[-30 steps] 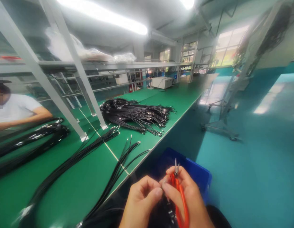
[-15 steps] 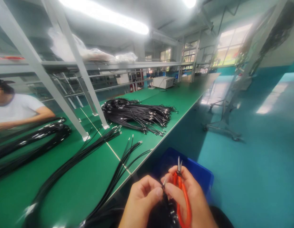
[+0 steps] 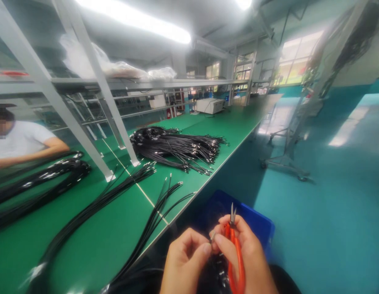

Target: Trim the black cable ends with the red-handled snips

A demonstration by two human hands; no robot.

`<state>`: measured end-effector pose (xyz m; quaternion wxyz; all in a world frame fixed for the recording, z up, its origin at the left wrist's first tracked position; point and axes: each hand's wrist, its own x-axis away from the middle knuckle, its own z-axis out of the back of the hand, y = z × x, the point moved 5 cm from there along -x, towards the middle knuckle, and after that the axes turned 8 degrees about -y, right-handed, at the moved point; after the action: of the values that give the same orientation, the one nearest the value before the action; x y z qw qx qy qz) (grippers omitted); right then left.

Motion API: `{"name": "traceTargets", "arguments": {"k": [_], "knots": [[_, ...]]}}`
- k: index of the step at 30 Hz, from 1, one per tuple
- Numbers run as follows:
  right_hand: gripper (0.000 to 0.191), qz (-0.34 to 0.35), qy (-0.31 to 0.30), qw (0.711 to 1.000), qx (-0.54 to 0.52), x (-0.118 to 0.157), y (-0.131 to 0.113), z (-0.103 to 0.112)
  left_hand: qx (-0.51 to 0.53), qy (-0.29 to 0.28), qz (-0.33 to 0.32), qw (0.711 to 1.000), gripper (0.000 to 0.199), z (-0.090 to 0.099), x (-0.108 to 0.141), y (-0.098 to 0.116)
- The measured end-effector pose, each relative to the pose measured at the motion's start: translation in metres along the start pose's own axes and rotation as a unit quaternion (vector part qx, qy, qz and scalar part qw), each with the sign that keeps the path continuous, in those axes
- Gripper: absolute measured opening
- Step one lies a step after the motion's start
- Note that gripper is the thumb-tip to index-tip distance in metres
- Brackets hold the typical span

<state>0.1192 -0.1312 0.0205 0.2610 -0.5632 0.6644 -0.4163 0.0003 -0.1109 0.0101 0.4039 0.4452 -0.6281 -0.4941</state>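
Note:
My left hand [image 3: 187,253] is closed, its thumb and forefinger pinching the end of a black cable [image 3: 211,240]. My right hand [image 3: 247,245] holds red-handled scissors [image 3: 238,255] against the palm, with the short metal blades pointing up and slightly apart. The thumb and forefinger of that same hand meet the cable end beside my left fingertips. What exactly sits between the fingertips is too small to make out. Below both hands, dark shiny cable [image 3: 221,273] lies partly hidden by them.
Loose black cables [image 3: 149,220] and a longer bundle [image 3: 94,206] lie on the green bench [image 3: 94,249]. Beyond them is a big cable pile [image 3: 183,149] near grey shelf posts [image 3: 112,102]. A blue bin [image 3: 265,228] stands below the bench edge. A person [image 3: 27,139] sits at left.
Both hands stay together at the cable end, with only a slight shift of the fingers. The scissors have moved a little to the right at their tips.

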Motion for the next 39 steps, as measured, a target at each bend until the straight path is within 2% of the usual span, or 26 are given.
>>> {"name": "traceTargets", "arguments": {"k": [3, 7, 9, 12, 14, 16, 19, 21, 23, 25, 27, 29, 32, 35, 37, 39], "knots": [[0.028, -0.018, -0.008, 1.000, -0.019, 0.000, 0.003, 0.002, -0.007, -0.023, 0.002, 1.000, 0.024, 0.001, 0.000, -0.003], [0.030, -0.096, -0.004, 0.990, -0.099, 0.003, 0.015, 0.002, -0.017, -0.067, -0.029, 0.997, 0.021, -0.005, 0.001, -0.004], [0.030, -0.122, 0.011, 0.987, -0.106, 0.005, 0.018, 0.002, -0.043, -0.050, -0.069, 0.995, 0.019, -0.009, 0.003, 0.000], [0.031, -0.102, 0.023, 0.993, -0.052, 0.008, 0.014, 0.000, -0.146, 0.010, -0.142, 0.979, 0.015, -0.012, 0.007, 0.013], [0.032, -0.090, 0.016, 0.995, -0.027, 0.010, 0.010, -0.003, -0.176, 0.023, -0.166, 0.970, 0.017, -0.012, 0.007, 0.021], [0.035, -0.089, 0.000, 0.995, -0.047, 0.010, 0.009, -0.004, -0.128, -0.017, -0.147, 0.981, 0.021, -0.011, 0.004, 0.023], [0.033, -0.088, -0.042, 0.991, -0.095, 0.009, 0.006, -0.006, -0.015, -0.112, -0.094, 0.989, 0.015, -0.010, -0.002, 0.020], [0.028, -0.103, -0.075, 0.986, -0.111, 0.007, 0.006, -0.007, 0.023, -0.132, -0.086, 0.987, 0.012, -0.007, -0.005, 0.018], [0.024, -0.120, -0.103, 0.979, -0.131, 0.007, 0.006, -0.008, 0.052, -0.118, -0.079, 0.989, 0.013, -0.004, -0.006, 0.015], [0.020, -0.134, -0.113, 0.972, -0.155, 0.007, 0.006, -0.008, 0.086, -0.075, -0.056, 0.992, 0.015, 0.000, -0.006, 0.010], [0.017, -0.149, -0.107, 0.968, -0.174, 0.008, 0.007, -0.008, 0.101, -0.024, -0.042, 0.994, 0.017, 0.003, -0.004, 0.007], [0.016, -0.155, -0.093, 0.966, -0.183, 0.008, 0.005, -0.009, 0.088, 0.003, -0.054, 0.995, 0.018, 0.003, -0.003, 0.008], [0.014, -0.142, -0.075, 0.976, -0.148, 0.008, 0.000, -0.010, 0.061, -0.029, -0.071, 0.995, 0.018, -0.002, -0.003, 0.011], [0.011, -0.135, -0.063, 0.983, -0.111, 0.008, -0.003, -0.009, 0.078, -0.058, -0.062, 0.993, 0.020, -0.003, -0.004, 0.009], [0.011, -0.142, -0.057, 0.980, -0.124, 0.008, 0.001, -0.008, 0.079, -0.050, -0.053, 0.994, 0.022, 0.001, -0.004, 0.008], [0.012, -0.152, -0.057, 0.975, -0.154, 0.007, 0.008, -0.006, 0.018, -0.021, -0.067, 0.997, 0.019, 0.007, -0.002, 0.012]]}}
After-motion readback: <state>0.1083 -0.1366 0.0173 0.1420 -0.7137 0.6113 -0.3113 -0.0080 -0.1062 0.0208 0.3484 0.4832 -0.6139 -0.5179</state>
